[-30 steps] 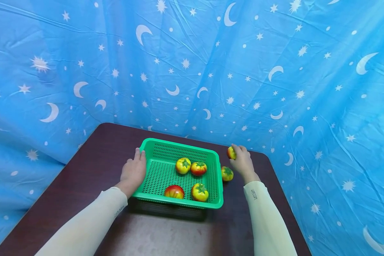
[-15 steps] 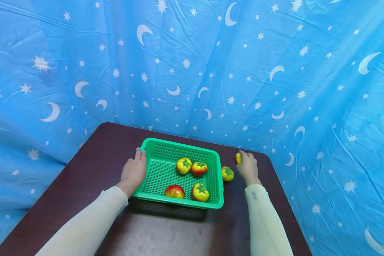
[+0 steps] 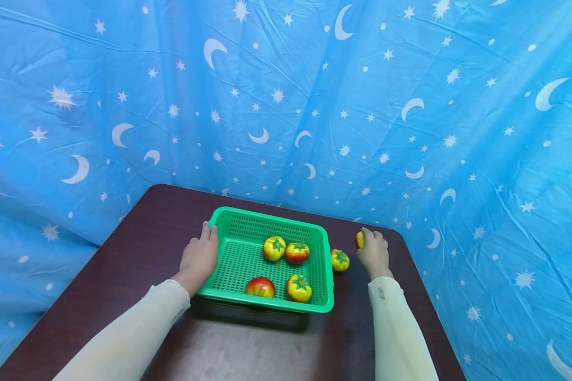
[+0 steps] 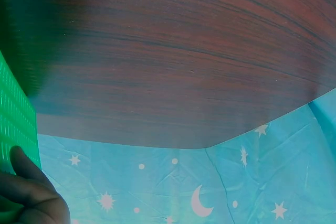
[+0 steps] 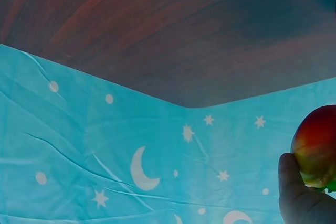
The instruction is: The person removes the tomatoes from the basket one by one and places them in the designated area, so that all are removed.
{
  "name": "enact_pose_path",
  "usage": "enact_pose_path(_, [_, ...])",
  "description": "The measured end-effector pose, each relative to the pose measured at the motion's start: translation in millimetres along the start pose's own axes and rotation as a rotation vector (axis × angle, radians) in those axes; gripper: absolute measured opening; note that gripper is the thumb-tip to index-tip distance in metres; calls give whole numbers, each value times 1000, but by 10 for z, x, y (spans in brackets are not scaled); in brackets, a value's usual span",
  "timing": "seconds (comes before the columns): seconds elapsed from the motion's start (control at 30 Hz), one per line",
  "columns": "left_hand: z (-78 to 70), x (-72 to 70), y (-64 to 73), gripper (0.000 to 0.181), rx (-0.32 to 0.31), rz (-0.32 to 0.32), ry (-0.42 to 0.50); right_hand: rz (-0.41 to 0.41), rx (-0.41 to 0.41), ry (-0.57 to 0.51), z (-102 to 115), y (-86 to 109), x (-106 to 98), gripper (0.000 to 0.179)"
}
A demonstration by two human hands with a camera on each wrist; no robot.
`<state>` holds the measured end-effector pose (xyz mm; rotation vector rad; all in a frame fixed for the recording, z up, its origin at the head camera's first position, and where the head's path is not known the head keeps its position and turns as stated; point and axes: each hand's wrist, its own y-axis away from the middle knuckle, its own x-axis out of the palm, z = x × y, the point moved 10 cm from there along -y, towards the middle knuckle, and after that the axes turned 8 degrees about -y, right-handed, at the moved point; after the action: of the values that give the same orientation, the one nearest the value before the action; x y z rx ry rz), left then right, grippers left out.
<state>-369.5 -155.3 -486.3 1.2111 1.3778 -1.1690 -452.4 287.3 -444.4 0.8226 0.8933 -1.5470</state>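
My left hand (image 3: 200, 256) holds the green plastic basket (image 3: 267, 303) by its left side; in the left wrist view its fingers (image 4: 34, 182) lie against the slotted wall. The basket contains a yellow tomato (image 3: 274, 248), a red-and-yellow tomato (image 3: 297, 253) and, closer to its front wall, another two. At the right, near the far table corner, my right hand (image 3: 374, 254) grips a red-and-yellow tomato (image 3: 359, 239), partly covered by the fingers. The right wrist view shows this tomato (image 5: 317, 145) with a finger against it. One more tomato (image 3: 340, 260) lies just outside the basket's right wall.
The dark wooden table (image 3: 238, 354) has a rounded far edge. A blue curtain (image 3: 267, 106) with white moons and stars hangs behind it and along both sides.
My right hand has moved right with the tomato, away from the basket and slightly nearer. The left hand and basket stay in place.
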Motion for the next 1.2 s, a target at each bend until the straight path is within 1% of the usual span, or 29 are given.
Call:
enact_pose_path(0.2, [-1,-6,3,64,0,1,-20,29,41,-1,-146,-25,69,72])
enact_pose_path(0.3, [1,-11,-2,63,-4,1,-20,31,45,-6,-197,-38,95,73])
enact_pose_path(0.47, [6,-11,-8,62,-6,3,-19,13,45,-10,-240,-43,114,73])
enact_pose_path(0.7, [5,1,-7,61,-6,4,-12,23,56,-6,-242,-1,168,69])
enact_pose_path(0.9, [0,-2,-4,60,-8,-3,-10,4,59,-11,-265,22,214,67])
enact_pose_path(1.07, [8,1,3,61,-17,9,-8,-1,80,-32,-336,48,275,66])
enact_pose_path(1.2, [5,-6,9,61,-14,6,-12,10,100,-39,-384,68,331,67])
